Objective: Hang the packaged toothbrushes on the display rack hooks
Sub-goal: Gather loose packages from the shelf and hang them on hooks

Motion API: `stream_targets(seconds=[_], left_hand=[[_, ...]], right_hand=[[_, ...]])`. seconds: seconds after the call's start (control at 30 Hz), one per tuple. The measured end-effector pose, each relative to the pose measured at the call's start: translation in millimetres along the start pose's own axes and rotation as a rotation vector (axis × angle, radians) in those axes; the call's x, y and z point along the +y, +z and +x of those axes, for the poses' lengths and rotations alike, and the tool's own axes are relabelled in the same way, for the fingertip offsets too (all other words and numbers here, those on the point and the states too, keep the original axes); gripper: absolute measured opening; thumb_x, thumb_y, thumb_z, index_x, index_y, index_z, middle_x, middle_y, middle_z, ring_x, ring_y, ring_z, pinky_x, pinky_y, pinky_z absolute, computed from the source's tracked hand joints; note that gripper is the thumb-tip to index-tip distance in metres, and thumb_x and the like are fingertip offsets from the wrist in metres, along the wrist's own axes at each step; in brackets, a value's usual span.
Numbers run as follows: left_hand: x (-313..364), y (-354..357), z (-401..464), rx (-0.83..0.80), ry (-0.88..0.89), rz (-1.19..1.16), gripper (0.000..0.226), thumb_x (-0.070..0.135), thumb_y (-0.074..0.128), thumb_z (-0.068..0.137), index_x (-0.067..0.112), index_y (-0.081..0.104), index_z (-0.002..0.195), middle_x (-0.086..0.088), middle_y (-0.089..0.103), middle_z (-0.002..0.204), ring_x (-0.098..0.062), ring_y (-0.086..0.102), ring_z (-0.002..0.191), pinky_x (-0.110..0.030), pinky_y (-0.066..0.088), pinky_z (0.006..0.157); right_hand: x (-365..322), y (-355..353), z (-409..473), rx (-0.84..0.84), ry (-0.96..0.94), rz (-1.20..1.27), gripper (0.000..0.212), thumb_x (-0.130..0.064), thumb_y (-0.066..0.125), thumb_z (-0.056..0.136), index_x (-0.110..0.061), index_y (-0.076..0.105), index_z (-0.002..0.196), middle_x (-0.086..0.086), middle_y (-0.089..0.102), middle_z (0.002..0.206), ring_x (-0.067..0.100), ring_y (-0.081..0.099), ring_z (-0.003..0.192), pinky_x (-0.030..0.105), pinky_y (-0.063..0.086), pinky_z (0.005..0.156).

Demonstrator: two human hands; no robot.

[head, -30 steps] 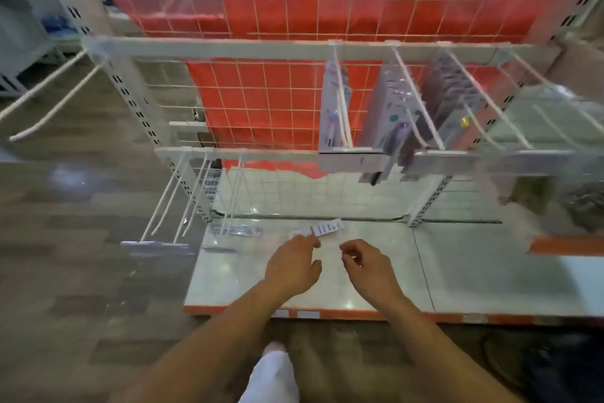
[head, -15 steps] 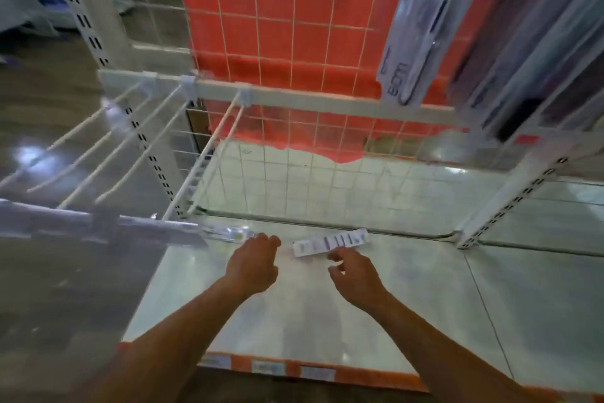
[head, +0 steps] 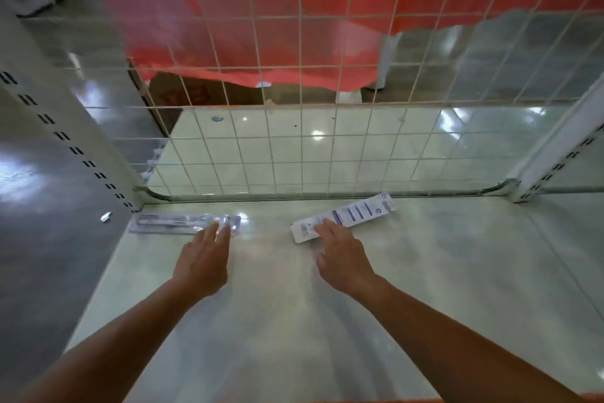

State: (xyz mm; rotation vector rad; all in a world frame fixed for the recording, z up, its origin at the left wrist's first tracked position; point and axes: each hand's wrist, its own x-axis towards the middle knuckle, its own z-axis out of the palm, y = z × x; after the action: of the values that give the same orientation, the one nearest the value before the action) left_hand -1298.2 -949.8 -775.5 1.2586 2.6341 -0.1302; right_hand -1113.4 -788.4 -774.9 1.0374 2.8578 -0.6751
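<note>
Two packaged toothbrushes lie flat on the pale bottom shelf point(head: 294, 321) of the rack. One pack point(head: 170, 223) shows its clear blister face and sits near the shelf's left back corner. My left hand point(head: 204, 258) reaches it with straight fingers, the fingertips touching its right end. The other pack point(head: 356, 213) lies white back up with a barcode and blue stripes. My right hand point(head: 343, 255) rests its straight fingertips on that pack's near left end. No hooks are in view.
A white wire grid panel point(head: 300, 147) closes the back of the shelf, with a red sheet behind its upper part. Slotted white uprights stand at the left point(head: 65, 141) and right point(head: 555, 167). Dark wood-look floor lies to the left.
The view has dropped closer to the bottom shelf and the hooks have left the frame. Both hands have moved forward, each now touching a pack.
</note>
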Motion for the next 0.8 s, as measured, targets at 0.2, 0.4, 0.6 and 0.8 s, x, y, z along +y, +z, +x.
stream_targets(seconds=[0.2,0.4,0.6,0.8], left_hand=[[-31,19,49,0.084,-0.021,0.152,0.075,0.007,0.056,0.083,0.007,0.02,0.148,-0.015,0.023,0.155,-0.03,0.022,0.143,-0.041,0.031,0.112],[-44,30,76,-0.044,-0.095,0.074,0.075,0.012,0.05,0.09,0.009,0.009,0.152,-0.012,0.012,0.159,-0.027,0.012,0.147,-0.043,0.023,0.115],[-35,36,71,0.065,-0.046,0.055,0.049,0.006,0.052,0.084,0.014,0.044,0.132,-0.006,0.048,0.136,-0.028,0.042,0.125,-0.04,0.044,0.092],[-21,40,53,0.065,0.008,-0.058,0.043,0.02,0.055,0.085,0.02,0.051,0.128,-0.003,0.05,0.131,-0.027,0.043,0.122,-0.039,0.038,0.093]], right_hand=[[25,10,47,0.055,0.005,-0.165,0.072,-0.01,0.048,0.09,-0.02,0.012,0.151,0.002,0.006,0.16,0.02,0.004,0.147,0.043,0.014,0.118],[37,13,71,-0.107,0.03,-0.291,0.061,-0.007,0.045,0.09,-0.023,0.025,0.145,0.004,0.014,0.156,0.025,-0.001,0.147,0.055,0.009,0.115],[36,26,64,-0.057,0.029,-0.342,0.046,-0.009,0.042,0.089,-0.027,0.044,0.131,0.002,0.045,0.131,0.024,0.034,0.128,0.053,0.019,0.111],[30,31,49,-0.003,-0.012,-0.332,0.035,-0.01,0.04,0.092,-0.023,0.053,0.121,0.004,0.055,0.119,0.024,0.05,0.109,0.038,0.039,0.088]])
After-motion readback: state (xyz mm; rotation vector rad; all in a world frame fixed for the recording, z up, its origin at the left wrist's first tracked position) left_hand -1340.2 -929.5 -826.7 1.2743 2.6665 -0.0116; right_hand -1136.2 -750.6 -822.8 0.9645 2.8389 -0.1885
